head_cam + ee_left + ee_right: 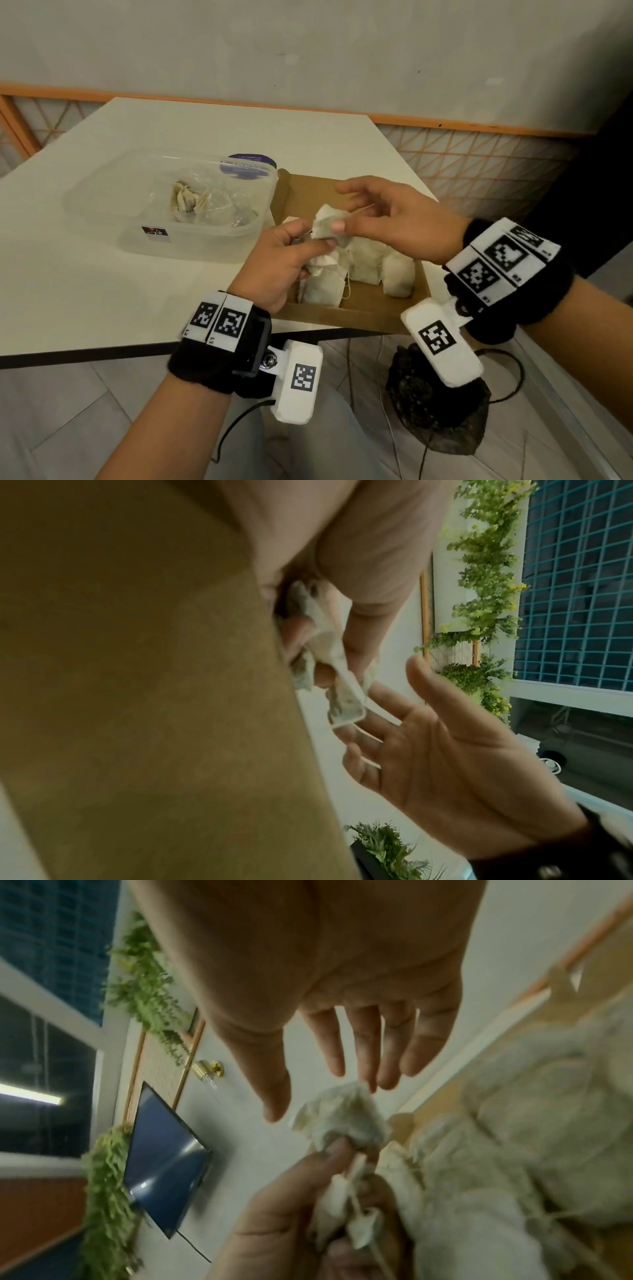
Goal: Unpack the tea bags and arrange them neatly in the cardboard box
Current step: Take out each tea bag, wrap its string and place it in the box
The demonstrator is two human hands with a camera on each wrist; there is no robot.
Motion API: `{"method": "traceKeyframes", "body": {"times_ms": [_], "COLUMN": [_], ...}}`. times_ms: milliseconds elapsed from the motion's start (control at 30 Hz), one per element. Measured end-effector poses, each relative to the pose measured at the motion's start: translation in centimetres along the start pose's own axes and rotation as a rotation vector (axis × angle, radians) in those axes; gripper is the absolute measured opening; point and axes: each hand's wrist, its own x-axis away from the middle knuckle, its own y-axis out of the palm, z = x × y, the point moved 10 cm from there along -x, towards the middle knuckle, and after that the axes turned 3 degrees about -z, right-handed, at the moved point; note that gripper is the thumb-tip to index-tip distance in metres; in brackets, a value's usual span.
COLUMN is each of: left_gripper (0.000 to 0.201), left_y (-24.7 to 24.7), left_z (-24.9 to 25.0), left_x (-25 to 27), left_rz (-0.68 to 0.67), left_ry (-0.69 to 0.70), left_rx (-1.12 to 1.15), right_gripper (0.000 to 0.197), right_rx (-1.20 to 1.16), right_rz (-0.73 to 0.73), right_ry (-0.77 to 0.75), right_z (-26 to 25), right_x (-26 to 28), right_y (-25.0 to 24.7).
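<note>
My left hand (318,241) grips a crumpled pale tea bag (325,229) with its string, just above the left side of the brown cardboard box (363,308). In the left wrist view the tea bag (342,696) sticks out past my left fingers (356,642), and the box wall (137,696) fills the left side. My right hand (346,209) is spread flat, with its thumb and fingertips at the bag's free end. From the right wrist, my right hand (322,1096) brushes the tea bag (346,1118). Several unwrapped tea bags (366,263) lie in the box.
A clear plastic container (102,205) with wrapped tea bags (191,202) and a purple-labelled lid (248,166) stands left of the box. The box sits at the white table's near right corner (102,291). A black bag (435,404) lies on the floor below.
</note>
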Motion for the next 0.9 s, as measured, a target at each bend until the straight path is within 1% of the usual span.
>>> {"method": "traceKeyframes", "body": {"times_ms": [33,67,167,233,300,367,467,533,600,700,800,900], "left_gripper": [0.019,0.020,0.023,0.022,0.019,0.017,0.018,0.019,0.020,0.021,0.022,0.023], "left_y": [0.1,0.2,0.3,0.2,-0.3,-1.1,-2.1,-2.5,-2.6,-2.6,-2.5,-2.5], "left_z": [0.1,0.2,0.4,0.3,0.1,0.1,0.0,0.3,0.5,0.6,0.5,0.5], "left_x": [0.1,0.1,0.3,0.3,0.2,0.0,-0.2,-0.1,0.0,0.1,0.1,0.1], "left_rz": [-0.009,-0.014,-0.014,0.007,0.045,0.097,0.131,0.125,0.119,0.119,0.118,0.108], "left_ry": [0.005,0.011,0.005,-0.005,-0.010,-0.004,0.007,0.022,0.041,0.051,0.044,0.052], "left_rx": [0.000,0.009,0.026,-0.003,-0.004,0.053,0.306,0.478,0.557,0.550,0.532,0.526], "right_gripper": [0.052,0.047,0.021,0.009,0.008,0.010,0.012,0.013,0.015,0.014,0.007,0.010], "right_rx": [0.007,0.028,0.092,0.039,0.003,0.054,0.124,0.115,0.111,0.187,0.103,0.042], "right_rz": [-0.047,-0.072,-0.037,-0.008,0.029,0.064,0.049,-0.018,-0.116,-0.268,-0.380,-0.437], "right_ry": [0.011,0.010,-0.005,0.017,0.058,0.108,0.161,0.178,0.170,0.148,0.171,0.230], "right_z": [-0.1,-0.1,-0.4,0.0,0.7,1.6,3.0,3.5,3.2,2.4,2.4,3.2], "right_x": [-0.5,-0.8,-1.6,-1.7,-1.7,-1.6,-1.5,-1.3,-1.1,-0.7,-0.5,-0.5], "right_y": [0.9,1.3,0.7,0.0,-1.3,-2.8,-3.6,-2.8,-1.1,2.4,5.6,7.4]}}
